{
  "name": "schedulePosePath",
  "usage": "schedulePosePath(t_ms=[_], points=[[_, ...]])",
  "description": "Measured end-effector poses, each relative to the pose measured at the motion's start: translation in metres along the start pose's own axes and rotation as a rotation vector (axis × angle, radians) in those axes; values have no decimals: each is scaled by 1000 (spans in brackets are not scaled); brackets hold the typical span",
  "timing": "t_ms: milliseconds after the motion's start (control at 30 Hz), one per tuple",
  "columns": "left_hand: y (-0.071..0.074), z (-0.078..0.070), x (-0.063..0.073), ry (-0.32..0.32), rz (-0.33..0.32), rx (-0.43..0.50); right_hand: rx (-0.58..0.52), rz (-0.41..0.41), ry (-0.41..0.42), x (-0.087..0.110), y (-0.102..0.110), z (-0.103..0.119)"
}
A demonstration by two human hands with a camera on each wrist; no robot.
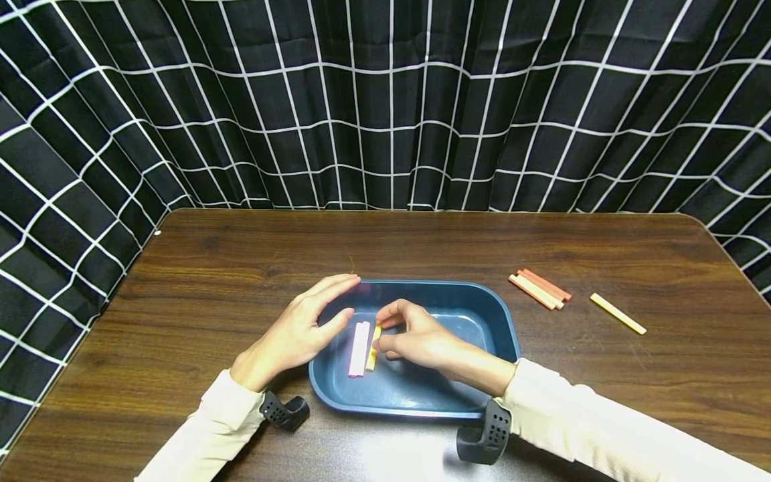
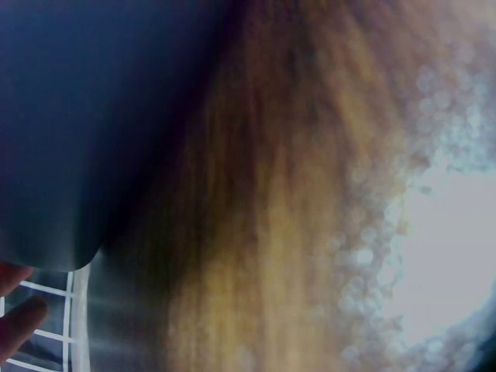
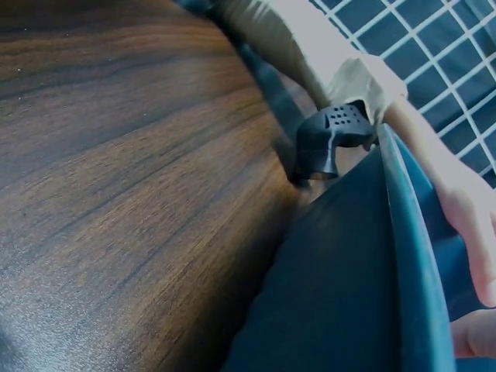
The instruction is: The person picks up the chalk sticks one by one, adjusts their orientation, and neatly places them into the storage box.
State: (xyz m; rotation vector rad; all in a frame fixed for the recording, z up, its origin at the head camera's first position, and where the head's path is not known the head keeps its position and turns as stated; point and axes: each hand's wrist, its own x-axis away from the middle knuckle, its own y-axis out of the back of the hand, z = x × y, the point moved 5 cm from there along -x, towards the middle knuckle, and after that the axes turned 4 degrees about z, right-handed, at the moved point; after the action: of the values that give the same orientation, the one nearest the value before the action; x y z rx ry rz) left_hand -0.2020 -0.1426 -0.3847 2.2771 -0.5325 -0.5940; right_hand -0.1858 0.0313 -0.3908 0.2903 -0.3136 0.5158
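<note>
A blue plastic bin (image 1: 421,395) stands on the table. My right hand (image 1: 421,340) reaches down inside it, and its thumb and fingers pinch a yellow chalk stick (image 1: 371,359). That stick lies close beside a pair of pale pink chalk sticks (image 1: 359,349) on the bin's floor. Over the bin's left side, my left hand (image 1: 304,328) is spread with extended fingers, its fingertips at the far rim. The left wrist view is blurred and shows the bin's outer wall (image 2: 85,116) with a few fingertips (image 2: 22,322). In the right wrist view, the left hand (image 3: 469,213) hangs over the rim.
On the wooden table (image 1: 241,254), right of the bin, lies a small group of orange and peach chalk sticks (image 1: 539,289). Farther right is a single yellow chalk stick (image 1: 617,313). A black curtain with white grid lines (image 1: 409,100) hangs behind the table.
</note>
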Motion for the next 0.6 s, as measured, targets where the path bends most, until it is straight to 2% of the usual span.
schedulePosePath(t_ms=[100,333,600], points=[[0,0,0,-1,0,1,11,-15,1,0,1,1],[0,-1,-1,-14,-5,-1,-32,73,17,0,-3,1],[1,-4,0,-34,-22,-13,-24,90,36,4,1,2]])
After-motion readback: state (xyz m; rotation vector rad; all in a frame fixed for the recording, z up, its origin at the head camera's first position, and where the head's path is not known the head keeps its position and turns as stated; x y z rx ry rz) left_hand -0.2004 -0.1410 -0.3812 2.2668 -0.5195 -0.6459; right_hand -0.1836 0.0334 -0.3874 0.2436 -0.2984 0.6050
